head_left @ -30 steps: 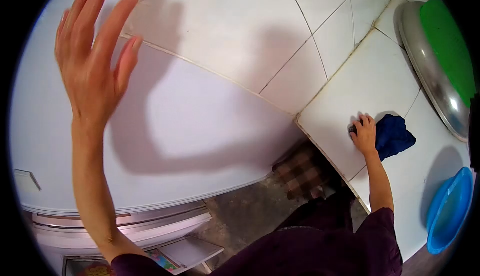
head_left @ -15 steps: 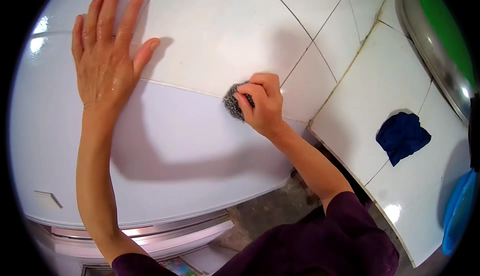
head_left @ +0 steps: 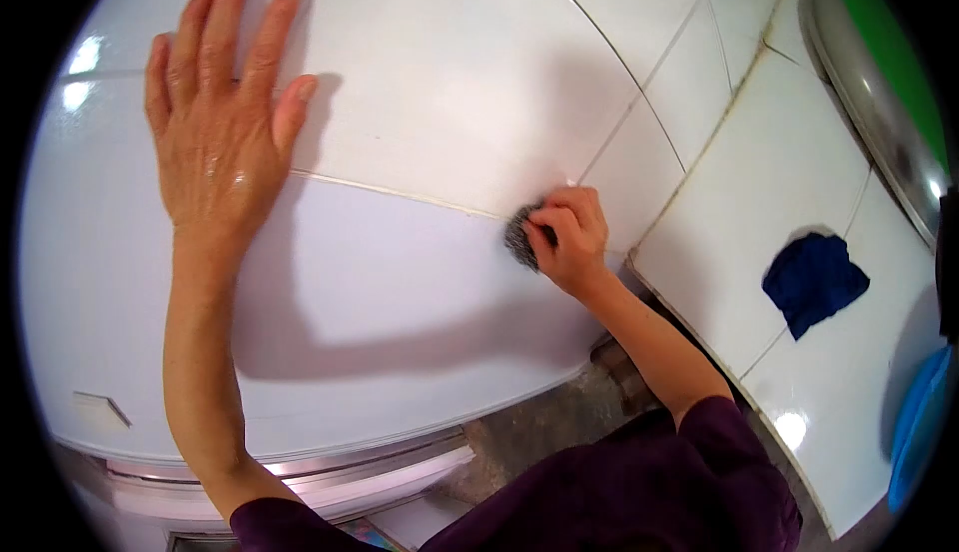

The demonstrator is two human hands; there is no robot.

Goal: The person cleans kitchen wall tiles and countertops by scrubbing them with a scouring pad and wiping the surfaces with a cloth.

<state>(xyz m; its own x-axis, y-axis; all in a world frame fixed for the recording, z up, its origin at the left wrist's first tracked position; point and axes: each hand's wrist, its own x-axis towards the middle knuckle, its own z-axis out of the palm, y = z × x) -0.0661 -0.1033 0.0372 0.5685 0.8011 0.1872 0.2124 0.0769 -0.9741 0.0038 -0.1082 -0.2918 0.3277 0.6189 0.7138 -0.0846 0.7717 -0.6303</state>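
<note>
My left hand [head_left: 222, 142] lies flat with fingers spread at the upper left, pressed on the smooth white surface and holding nothing. In my right hand [head_left: 577, 237] is a grey steel wool scourer [head_left: 520, 240], pinched between thumb and fingers. The scourer touches the seam where the white tile [head_left: 420, 82] meets the pale, smooth white panel [head_left: 400, 282]. My fingers cover its right part.
A crumpled dark blue cloth [head_left: 816, 282] lies on the tiled ledge [head_left: 719, 222] at the right. Beyond it stand a metal rim [head_left: 869, 102] with something green [head_left: 894, 52] and a blue basin [head_left: 921, 427]. A dark gap runs between panel and ledge.
My right hand has slid the scourer right and slightly down along the seam. My left hand stays spread in nearly the same place. The view has shifted slightly.
</note>
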